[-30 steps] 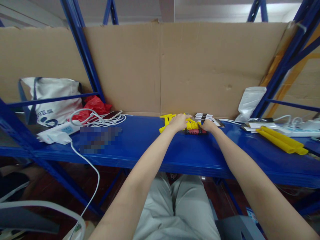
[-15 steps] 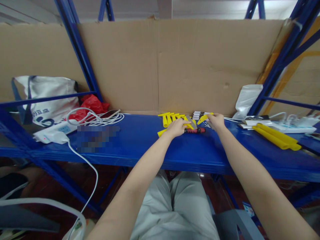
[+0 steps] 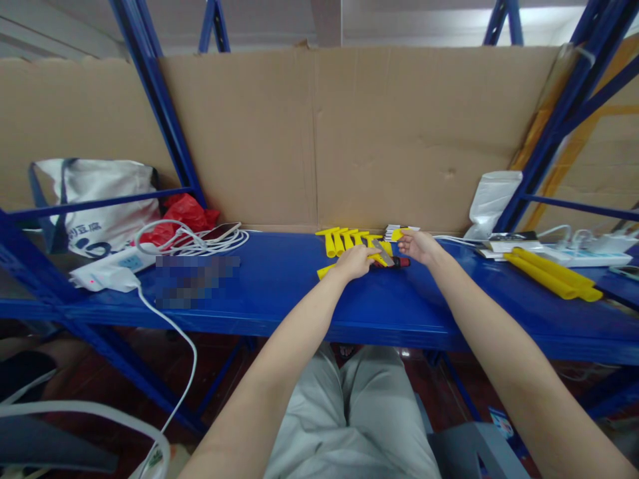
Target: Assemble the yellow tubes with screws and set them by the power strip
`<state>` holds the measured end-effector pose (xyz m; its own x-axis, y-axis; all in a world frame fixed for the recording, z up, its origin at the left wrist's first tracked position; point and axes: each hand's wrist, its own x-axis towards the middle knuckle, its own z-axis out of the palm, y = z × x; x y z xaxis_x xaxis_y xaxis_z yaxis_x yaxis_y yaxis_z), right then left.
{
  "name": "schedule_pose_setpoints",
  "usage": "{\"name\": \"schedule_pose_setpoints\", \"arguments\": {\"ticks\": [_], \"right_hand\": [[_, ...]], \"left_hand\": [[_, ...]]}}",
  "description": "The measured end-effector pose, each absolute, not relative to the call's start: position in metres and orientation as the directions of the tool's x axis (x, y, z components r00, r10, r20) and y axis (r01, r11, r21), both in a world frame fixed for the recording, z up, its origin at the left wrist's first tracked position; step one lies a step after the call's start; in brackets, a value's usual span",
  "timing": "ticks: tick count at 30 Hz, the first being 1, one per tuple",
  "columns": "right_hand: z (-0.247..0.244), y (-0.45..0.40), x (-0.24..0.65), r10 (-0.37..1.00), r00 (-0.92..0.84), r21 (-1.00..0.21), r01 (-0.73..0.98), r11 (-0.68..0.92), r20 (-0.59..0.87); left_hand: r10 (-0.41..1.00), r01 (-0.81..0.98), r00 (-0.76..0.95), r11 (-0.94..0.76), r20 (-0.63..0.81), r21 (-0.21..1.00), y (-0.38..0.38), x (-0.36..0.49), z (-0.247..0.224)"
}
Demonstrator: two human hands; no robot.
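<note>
Over the blue shelf (image 3: 279, 283) we note a grey-bladed scraper (image 3: 383, 255), grasped in our left hand (image 3: 356, 261), its near end hidden by our fingers. Our right hand (image 3: 420, 247) pinches a yellow piece (image 3: 397, 235), too covered to identify. A red-and-black tool (image 3: 401, 262) shows partly beside the blade; yellow T-shaped pieces (image 3: 330, 245) overlap behind our left hand.

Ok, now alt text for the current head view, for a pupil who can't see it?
A person's left hand is on a yellow tool with a grey blade; the right hand pinches a yellow piece. Other yellow pieces lie in a row on the blue table, before a cardboard panel.
</note>
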<state>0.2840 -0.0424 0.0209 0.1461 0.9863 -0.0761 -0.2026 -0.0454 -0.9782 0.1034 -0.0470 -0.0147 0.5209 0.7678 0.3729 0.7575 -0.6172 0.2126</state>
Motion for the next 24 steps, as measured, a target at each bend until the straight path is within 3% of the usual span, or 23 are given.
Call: {"name": "schedule_pose_setpoints", "arguments": {"ticks": [6, 24], "right_hand": [[0.022, -0.043, 0.282, 0.995, 0.094, -0.985, -0.171, -0.019, -0.035], [0.016, -0.049, 0.268, 0.991, 0.051, -0.945, 0.31, 0.106, 0.127]], "left_hand": [[0.785, 0.771, 0.501, -0.596, 0.365, 0.224, -0.05, 0.104, -0.012], [0.812, 0.782, 0.432, -0.554, 0.392, 0.286, -0.054, 0.106, -0.007]]}}
